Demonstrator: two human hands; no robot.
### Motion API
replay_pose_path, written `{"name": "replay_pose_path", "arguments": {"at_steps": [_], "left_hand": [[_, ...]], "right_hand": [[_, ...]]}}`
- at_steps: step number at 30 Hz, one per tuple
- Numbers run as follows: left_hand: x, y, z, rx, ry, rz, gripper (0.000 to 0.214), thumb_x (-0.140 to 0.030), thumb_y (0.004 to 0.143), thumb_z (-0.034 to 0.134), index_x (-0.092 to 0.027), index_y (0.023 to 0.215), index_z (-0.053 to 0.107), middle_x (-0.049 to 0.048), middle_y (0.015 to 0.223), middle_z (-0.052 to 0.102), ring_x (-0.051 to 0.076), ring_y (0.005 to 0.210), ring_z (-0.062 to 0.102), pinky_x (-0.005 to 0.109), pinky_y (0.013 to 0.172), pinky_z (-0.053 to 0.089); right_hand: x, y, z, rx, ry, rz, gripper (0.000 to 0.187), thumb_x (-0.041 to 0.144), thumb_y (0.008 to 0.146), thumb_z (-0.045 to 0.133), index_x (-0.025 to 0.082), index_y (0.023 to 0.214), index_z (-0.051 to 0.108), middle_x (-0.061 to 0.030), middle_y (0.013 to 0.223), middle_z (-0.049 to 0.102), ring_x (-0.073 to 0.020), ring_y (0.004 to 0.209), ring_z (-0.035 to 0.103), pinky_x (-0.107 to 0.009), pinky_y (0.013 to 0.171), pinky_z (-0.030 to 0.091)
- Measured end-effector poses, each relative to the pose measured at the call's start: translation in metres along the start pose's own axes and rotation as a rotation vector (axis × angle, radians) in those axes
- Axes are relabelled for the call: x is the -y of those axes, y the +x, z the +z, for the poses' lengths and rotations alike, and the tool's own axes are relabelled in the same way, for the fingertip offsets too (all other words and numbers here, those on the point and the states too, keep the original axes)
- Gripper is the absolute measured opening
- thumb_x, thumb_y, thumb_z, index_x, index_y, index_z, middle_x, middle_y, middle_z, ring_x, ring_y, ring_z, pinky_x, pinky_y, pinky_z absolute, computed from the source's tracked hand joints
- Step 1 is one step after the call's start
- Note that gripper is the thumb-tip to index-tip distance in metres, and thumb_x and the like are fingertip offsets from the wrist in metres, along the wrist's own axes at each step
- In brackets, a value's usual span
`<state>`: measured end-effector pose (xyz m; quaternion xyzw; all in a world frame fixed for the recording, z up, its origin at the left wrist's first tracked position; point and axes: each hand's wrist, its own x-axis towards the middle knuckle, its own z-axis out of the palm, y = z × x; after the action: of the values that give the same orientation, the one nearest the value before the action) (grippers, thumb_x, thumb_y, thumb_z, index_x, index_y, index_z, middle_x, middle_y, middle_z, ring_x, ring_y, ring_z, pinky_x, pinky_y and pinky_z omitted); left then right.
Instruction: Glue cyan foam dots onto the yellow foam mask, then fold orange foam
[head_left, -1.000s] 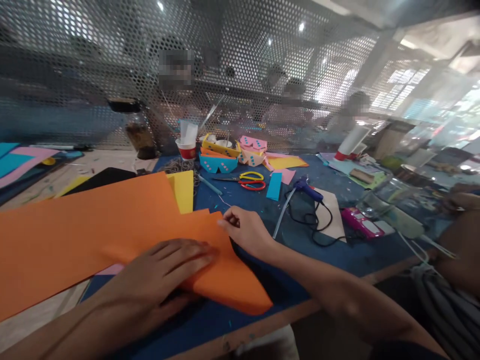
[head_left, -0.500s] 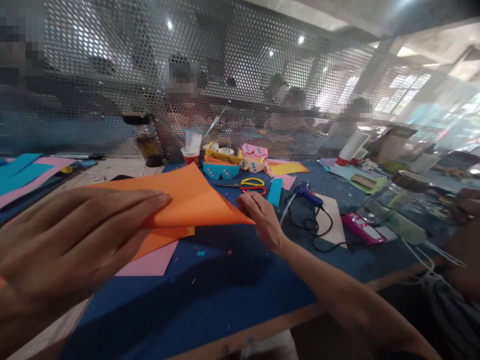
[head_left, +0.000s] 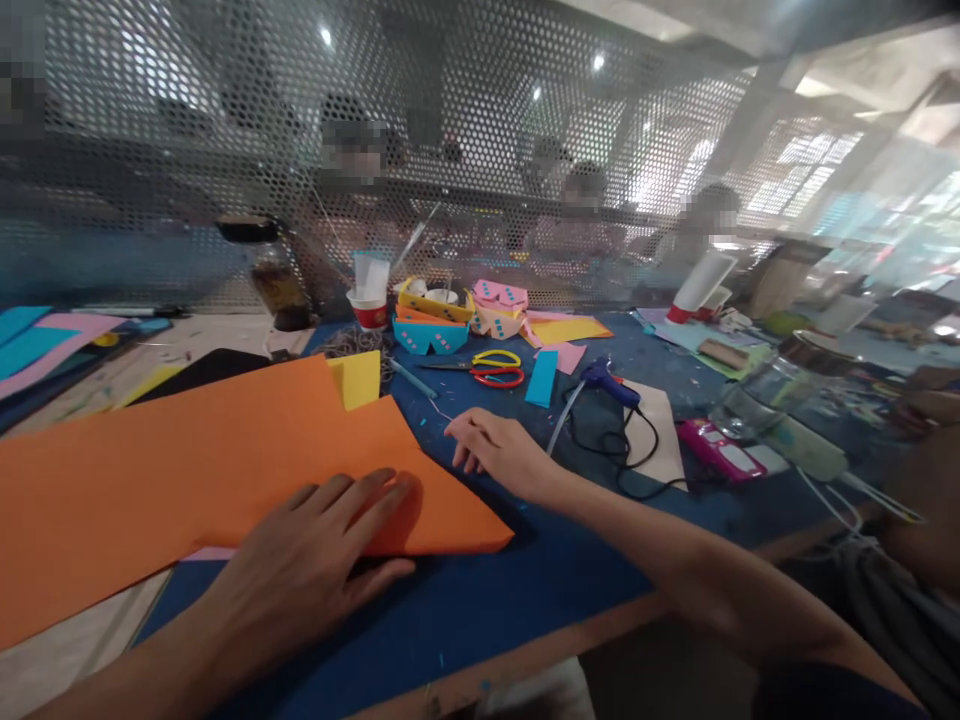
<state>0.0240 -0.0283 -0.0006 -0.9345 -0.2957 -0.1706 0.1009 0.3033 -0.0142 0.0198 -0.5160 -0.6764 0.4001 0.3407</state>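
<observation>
A large sheet of orange paper [head_left: 172, 470] with a folded, pointed right end spreads across the left and middle of the table. My left hand [head_left: 322, 540] lies on the folded part, palm down, fingers stretched out over it. Just past the paper's right edge, my right hand [head_left: 499, 455] hovers with fingers loosely bent and nothing visible in them. A slim teal tool with a thin tip [head_left: 412, 378] lies beyond its fingertips; its exact kind is unclear. Scissors [head_left: 495, 368] with yellow and red handles rest farther back. Under the orange sheet, a yellow piece [head_left: 358, 380] sticks out.
Paper glasses [head_left: 435, 338] and a paper cup [head_left: 369, 305] stand at the back. To the right are a blue glue gun [head_left: 611, 385] with its cord, a pink device [head_left: 720, 450] and a glass jar [head_left: 772, 390]. Behind rises a perforated metal screen [head_left: 480, 130].
The orange paper has come down onto the table. My left hand has gone from gripping it to lying flat on it. My right hand has released the pointed end and shifted slightly left and down.
</observation>
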Motion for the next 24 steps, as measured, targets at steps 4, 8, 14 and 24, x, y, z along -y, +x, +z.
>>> {"name": "replay_pose_path", "arguments": {"at_steps": [4, 8, 14, 24], "left_hand": [[0.003, 0.004, 0.009, -0.003, -0.046, 0.009, 0.060, -0.068, 0.099, 0.057, -0.027, 0.141, 0.068, 0.0126, 0.138, 0.074, 0.035, 0.116, 0.070, 0.048, 0.094, 0.053], [0.009, 0.007, 0.019, 0.021, -0.051, -0.042, 0.057, -0.065, 0.101, 0.055, -0.028, 0.143, 0.067, 0.0112, 0.142, 0.073, 0.035, 0.117, 0.070, 0.049, 0.093, 0.053], [0.017, 0.010, 0.020, -0.036, 0.061, -0.086, 0.055, -0.057, 0.108, 0.043, -0.023, 0.148, 0.061, 0.0157, 0.138, 0.074, 0.038, 0.113, 0.071, 0.053, 0.092, 0.053], [0.009, 0.011, 0.003, -0.004, -0.019, -0.147, 0.052, -0.060, 0.105, 0.047, -0.023, 0.134, 0.070, 0.0092, 0.128, 0.080, 0.032, 0.103, 0.075, 0.045, 0.084, 0.058]], "right_hand": [[0.000, -0.007, -0.003, -0.056, -0.179, -0.068, 0.028, 0.044, 0.111, 0.051, 0.021, 0.111, 0.066, -0.0015, 0.088, 0.076, -0.0145, 0.074, 0.071, -0.025, 0.071, 0.047], [0.002, -0.012, -0.009, -0.096, -0.272, -0.064, 0.027, 0.044, 0.111, 0.051, 0.022, 0.114, 0.067, -0.0016, 0.087, 0.077, -0.0169, 0.079, 0.072, -0.026, 0.070, 0.044], [0.005, -0.019, -0.005, -0.046, -0.328, -0.064, 0.029, 0.046, 0.103, 0.065, 0.024, 0.121, 0.067, -0.0027, 0.093, 0.077, -0.0210, 0.085, 0.073, -0.030, 0.073, 0.046], [-0.003, -0.018, -0.004, -0.023, -0.224, -0.090, 0.041, 0.020, 0.093, 0.073, 0.024, 0.132, 0.062, 0.0015, 0.095, 0.073, -0.0166, 0.085, 0.069, -0.028, 0.078, 0.047]]}}
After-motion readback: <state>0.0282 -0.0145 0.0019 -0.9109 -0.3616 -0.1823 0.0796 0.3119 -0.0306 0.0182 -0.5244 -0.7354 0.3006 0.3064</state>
